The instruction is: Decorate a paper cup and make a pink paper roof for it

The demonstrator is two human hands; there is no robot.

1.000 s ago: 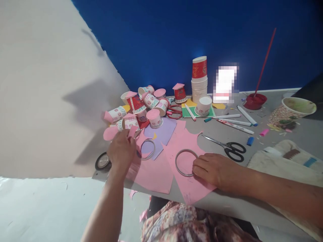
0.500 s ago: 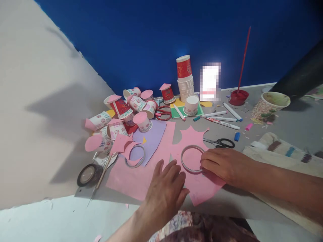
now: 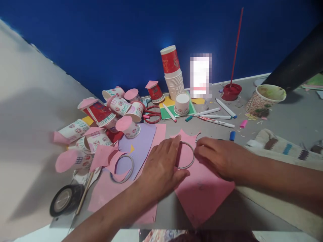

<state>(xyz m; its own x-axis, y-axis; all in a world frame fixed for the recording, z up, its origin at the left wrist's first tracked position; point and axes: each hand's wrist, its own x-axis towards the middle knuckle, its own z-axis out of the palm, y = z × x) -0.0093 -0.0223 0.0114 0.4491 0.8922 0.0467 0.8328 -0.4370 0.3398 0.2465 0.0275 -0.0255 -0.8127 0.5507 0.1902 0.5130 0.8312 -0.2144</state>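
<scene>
Far left, near the bench's front edge: dark tape roll lying flat, glossy, with a thin wooden stick beside it. Behind these, toward the back-left corner, a heap of small paper cups, printed, most tipped over, several capped with round pink paper discs. A lilac paper sheet lies flat with a thin metal ring on its front part.

Mid-bench: left hand lies palm down, fingers spread flat on the pink paper sheet, index finger touching the left side of a second thin grey ring. That ring lies flat on the pink sheet between the two hands. The sheet's far edge is cut into scalloped points.

Right hand rests on the sheet, fingers bent and close together at the ring's right side; cannot tell if they pinch it.

Back edge: upright cup stack, red-topped. Right: felt markers, red paint dish, patterned cup, woven cloth.
</scene>
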